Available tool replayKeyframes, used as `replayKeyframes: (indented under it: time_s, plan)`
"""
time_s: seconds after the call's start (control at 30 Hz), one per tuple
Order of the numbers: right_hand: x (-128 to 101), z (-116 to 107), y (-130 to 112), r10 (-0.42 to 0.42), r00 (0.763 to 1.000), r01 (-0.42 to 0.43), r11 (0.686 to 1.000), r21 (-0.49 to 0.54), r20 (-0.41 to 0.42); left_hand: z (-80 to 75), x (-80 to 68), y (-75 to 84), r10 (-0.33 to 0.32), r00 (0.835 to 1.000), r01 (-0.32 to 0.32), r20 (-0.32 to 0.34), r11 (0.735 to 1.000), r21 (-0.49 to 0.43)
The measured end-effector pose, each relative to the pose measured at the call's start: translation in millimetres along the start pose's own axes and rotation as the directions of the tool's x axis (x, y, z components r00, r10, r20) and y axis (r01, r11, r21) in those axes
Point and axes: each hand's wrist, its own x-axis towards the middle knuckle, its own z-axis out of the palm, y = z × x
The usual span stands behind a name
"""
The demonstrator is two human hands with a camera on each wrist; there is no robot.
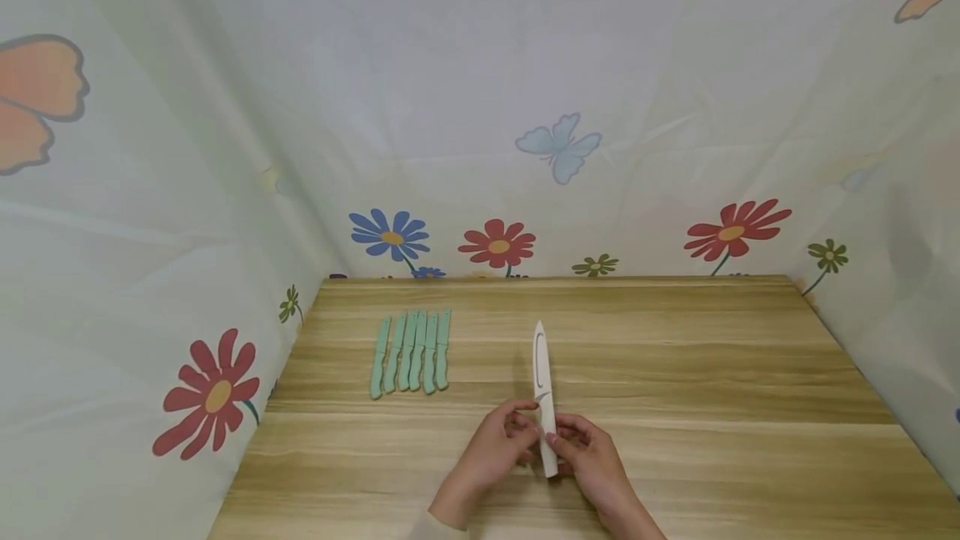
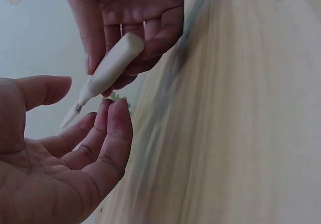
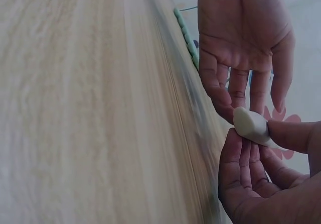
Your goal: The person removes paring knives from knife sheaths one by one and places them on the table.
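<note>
While pinched by right hand [image 1: 592, 457], slim white knife [image 1: 543, 390], pointed tip

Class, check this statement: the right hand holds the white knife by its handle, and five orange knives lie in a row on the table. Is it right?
Not quite. The five knives in the row are green, not orange, as the head view shows. The right hand does hold the white knife by its handle, above the table.

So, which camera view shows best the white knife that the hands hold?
The head view: the white knife shows whole, blade pointing away, handle between both hands. The left wrist view shows only its handle in the right hand; the right wrist view only the handle's end.
</note>
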Motion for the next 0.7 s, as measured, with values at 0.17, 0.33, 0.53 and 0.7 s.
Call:
replayKeyframes:
  time_s: [0.17,0.33,0.53,0.7]
  plan:
    - [-1,2,-1,0.000,1.000,0.000,1.000,0.000,0.005,-5.4,9.4,3.5,-0.006,0.999,0.003,-0.053,0.998,-0.060]
    - [-1,4,0,-0.005,1.000,0.005,1.000,-0.002,0.004,-8.0,25.0,6.9,-0.015,0.994,0.002,-0.105,0.993,-0.122]
    - [-2,4,0,-0.007,1.000,0.007,1.000,-0.004,0.002,-6.8,46.0,15.4,-0.009,0.986,-0.020,-0.169,0.986,-0.167]
    - [-3,4,1,-0.004,1.000,0.004,1.000,-0.008,0.014,-5.9,58.0,21.6,-0.020,0.979,-0.002,-0.204,0.994,-0.108]
